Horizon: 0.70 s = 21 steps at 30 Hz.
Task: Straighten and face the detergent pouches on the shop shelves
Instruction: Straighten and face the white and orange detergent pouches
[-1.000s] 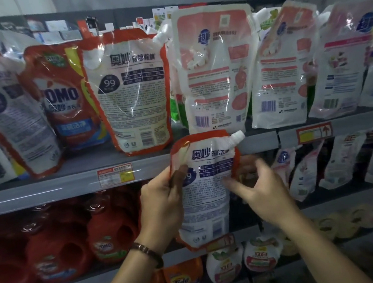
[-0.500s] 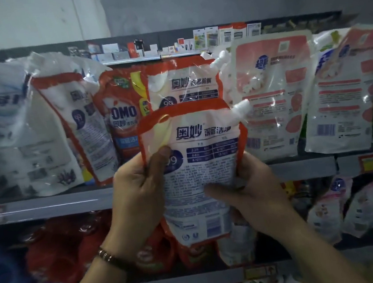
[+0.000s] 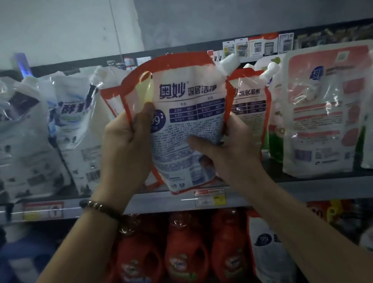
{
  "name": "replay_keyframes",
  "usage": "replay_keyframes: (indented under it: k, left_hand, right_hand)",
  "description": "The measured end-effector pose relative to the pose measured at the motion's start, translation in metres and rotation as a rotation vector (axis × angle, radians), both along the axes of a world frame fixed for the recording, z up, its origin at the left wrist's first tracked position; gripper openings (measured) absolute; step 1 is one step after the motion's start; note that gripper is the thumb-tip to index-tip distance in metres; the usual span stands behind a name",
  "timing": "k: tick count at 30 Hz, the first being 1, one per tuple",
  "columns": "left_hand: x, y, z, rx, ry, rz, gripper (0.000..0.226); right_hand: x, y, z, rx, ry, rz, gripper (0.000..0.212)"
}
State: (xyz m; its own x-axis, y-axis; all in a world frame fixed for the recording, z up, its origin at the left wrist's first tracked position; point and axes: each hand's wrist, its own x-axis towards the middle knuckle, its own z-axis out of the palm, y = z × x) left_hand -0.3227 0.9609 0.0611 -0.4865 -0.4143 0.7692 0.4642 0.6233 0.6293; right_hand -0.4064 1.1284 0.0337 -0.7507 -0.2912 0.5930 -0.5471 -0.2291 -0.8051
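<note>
now we hold the pouch (image 3: 188, 122) up before the upper shelf (image 3: 325, 187), left hand (image 3: 126, 152) gripping its left edge, right hand (image 3: 232, 145) its lower right. next, we judge, turn it face out and seat it upright among the others.

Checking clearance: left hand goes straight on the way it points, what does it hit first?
Likely the red-edged shelf pouch just beyond the left hand, behind the held pouch; the gap between them is unclear.
</note>
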Motion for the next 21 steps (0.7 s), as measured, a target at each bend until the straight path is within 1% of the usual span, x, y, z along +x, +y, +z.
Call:
replay_keyframes:
  k: [3,5,6,9,10,12,16,18,21]
  left_hand:
    - [-0.004,-0.015,-0.001,-0.019,-0.025,0.078,0.039]
    - [-0.008,-0.025,-0.004,-0.039,-0.067,0.088,0.046]
    - [-0.009,-0.027,-0.004,-0.076,-0.099,0.089,0.05]
    - [-0.011,-0.03,-0.01,-0.269,-0.177,0.1,0.07]
    - [-0.013,-0.031,-0.013,-0.274,-0.205,0.105,0.071]
    - [-0.017,-0.032,-0.019,-0.245,-0.228,0.107,0.066]
    - [-0.022,-0.029,-0.028,-0.238,-0.182,0.202,0.059]
    - [-0.024,-0.027,-0.03,-0.224,-0.168,0.261,0.058]
    - [-0.026,-0.027,-0.031,-0.225,-0.159,0.313,0.056]
  right_hand:
    - [-0.008,-0.019,0.0,-0.011,-0.021,-0.012,0.033]
    - [-0.013,-0.03,-0.003,-0.017,-0.018,-0.018,0.033]
    - [-0.016,-0.035,-0.004,-0.012,-0.015,-0.026,0.033]
    - [-0.028,-0.043,-0.01,0.004,-0.03,-0.049,0.037]
    - [-0.032,-0.045,-0.013,0.016,-0.035,-0.063,0.039]
    - [-0.038,-0.046,-0.019,0.073,-0.03,-0.105,0.04]
    - [-0.037,-0.044,-0.027,0.155,0.076,-0.184,0.043]
    - [-0.035,-0.043,-0.025,0.162,0.117,-0.196,0.054]
    - [-0.031,-0.043,-0.024,0.171,0.136,-0.201,0.085]
